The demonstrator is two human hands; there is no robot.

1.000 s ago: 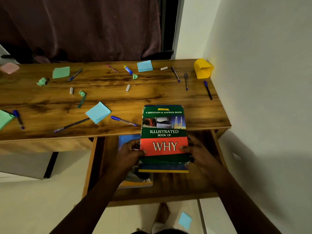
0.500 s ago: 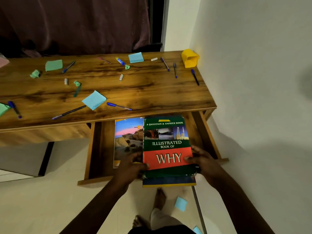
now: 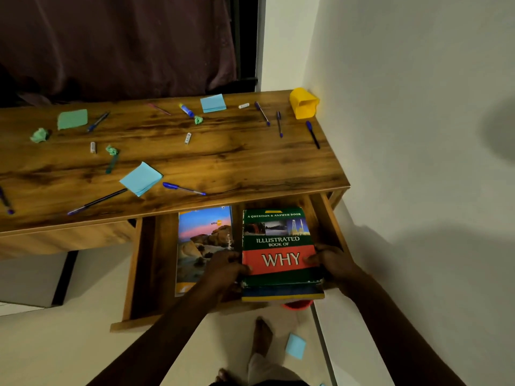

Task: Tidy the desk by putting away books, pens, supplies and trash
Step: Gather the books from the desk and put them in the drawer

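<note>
Between my two hands sits the Illustrated Book of Why [image 3: 280,246], a green hardback with a red band across its cover. My left hand [image 3: 225,270] grips its left edge with the fingers curled onto the red band. My right hand [image 3: 331,263] clamps the right edge, thumb pressed on the cover and the other fingers hidden underneath. Directly beneath it, inside the same grip, lies a blue and yellow book [image 3: 281,294] whose near edge shows below the green one. Both are over the right half of the open wooden drawer [image 3: 139,274]; I cannot tell whether the stack rests on the drawer floor or hangs in my hands.

Just left of my left hand, a landscape-cover book [image 3: 203,240] lies flat in the drawer, partly hidden by my wrist. Beyond my hands the desk [image 3: 237,157] stretches away. Nearest my grip on it is a blue pen [image 3: 182,188], with a blue sticky-note pad [image 3: 141,178] just past it to the left and a dark pen [image 3: 97,201] further left. Far ahead of my right hand, a yellow pen holder [image 3: 303,103] lies tipped on the desk's back corner beside the wall. Below my right wrist, a loose blue note [image 3: 295,346] is on the floor.
</note>
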